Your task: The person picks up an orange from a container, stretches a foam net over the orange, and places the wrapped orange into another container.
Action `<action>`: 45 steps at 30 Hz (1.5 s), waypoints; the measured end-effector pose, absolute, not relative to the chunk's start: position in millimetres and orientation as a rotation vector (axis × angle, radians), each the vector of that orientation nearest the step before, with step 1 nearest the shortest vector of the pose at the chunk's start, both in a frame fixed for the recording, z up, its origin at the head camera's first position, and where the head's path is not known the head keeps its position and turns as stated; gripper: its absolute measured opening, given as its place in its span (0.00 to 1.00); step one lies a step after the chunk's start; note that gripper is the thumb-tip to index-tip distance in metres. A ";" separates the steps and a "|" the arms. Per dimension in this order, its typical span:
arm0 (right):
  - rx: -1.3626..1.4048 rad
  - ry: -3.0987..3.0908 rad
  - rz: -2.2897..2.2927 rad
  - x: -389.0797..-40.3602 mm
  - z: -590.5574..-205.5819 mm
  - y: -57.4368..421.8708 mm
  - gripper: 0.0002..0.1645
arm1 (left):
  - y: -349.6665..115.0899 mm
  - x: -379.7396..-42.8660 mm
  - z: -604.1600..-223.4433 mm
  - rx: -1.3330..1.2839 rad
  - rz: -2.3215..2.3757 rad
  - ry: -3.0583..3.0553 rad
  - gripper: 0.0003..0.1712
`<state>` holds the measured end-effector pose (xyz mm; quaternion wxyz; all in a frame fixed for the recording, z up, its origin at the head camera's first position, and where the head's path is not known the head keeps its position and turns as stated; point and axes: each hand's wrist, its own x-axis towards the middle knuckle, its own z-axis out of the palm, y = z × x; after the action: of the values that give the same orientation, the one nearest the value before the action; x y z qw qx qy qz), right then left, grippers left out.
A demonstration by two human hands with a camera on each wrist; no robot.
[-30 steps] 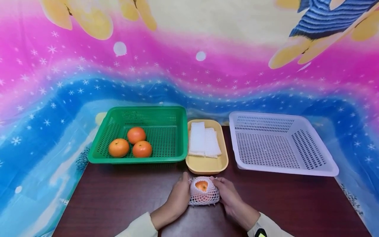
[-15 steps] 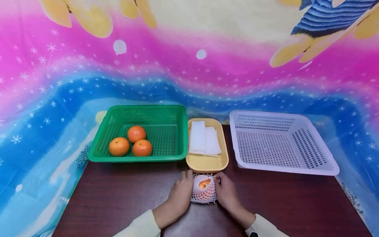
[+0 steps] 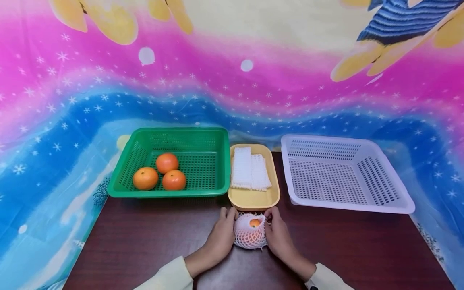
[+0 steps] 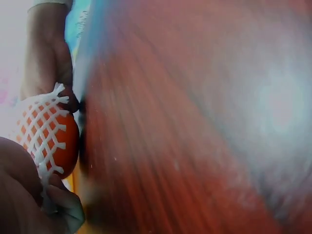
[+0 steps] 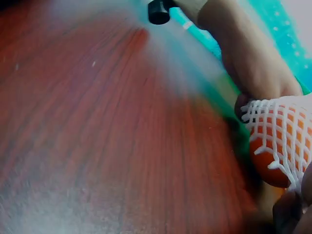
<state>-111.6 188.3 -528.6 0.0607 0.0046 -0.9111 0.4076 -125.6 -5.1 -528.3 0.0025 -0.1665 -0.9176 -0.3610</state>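
Note:
An orange sits inside a white foam net sleeve near the middle of the table, just in front of the yellow tray. Its top shows through the sleeve's opening. My left hand pinches the sleeve's edge on the left side, while my right hand pinches it on the right. From the left wrist, the orange bulges bare below the net's fringed edge. The right wrist view also shows the sleeve stretched between both hands, part of the orange uncovered.
At the back left, a green basket holds three oranges. Beside it, the yellow tray carries flat foam net sleeves. A white basket stands at the back right. Behind the table hangs a patterned cloth.
The sleeved orange has moved slightly away from me, towards the tray. The net's opening has narrowed over the fruit, and both hands have shifted forward along the sleeve's sides.

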 end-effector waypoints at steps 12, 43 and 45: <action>-0.005 -2.779 1.948 -114.0 -514.5 208.4 0.10 | -22.6 -130.4 -523.0 -0.473 -1.561 -2.870 0.15; 0.746 -2.715 0.972 -110.2 -531.8 208.1 0.36 | -36.3 -124.3 -522.5 -0.995 -0.735 -2.706 0.50; 0.745 -2.698 0.852 -109.5 -532.2 208.5 0.36 | -35.6 -124.9 -524.0 -1.047 -0.752 -2.673 0.51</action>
<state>-109.5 208.5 -532.2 0.1078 0.2533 -0.9167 0.2895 -124.9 -35.6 -524.0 0.0868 -0.3516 -0.8973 -0.2524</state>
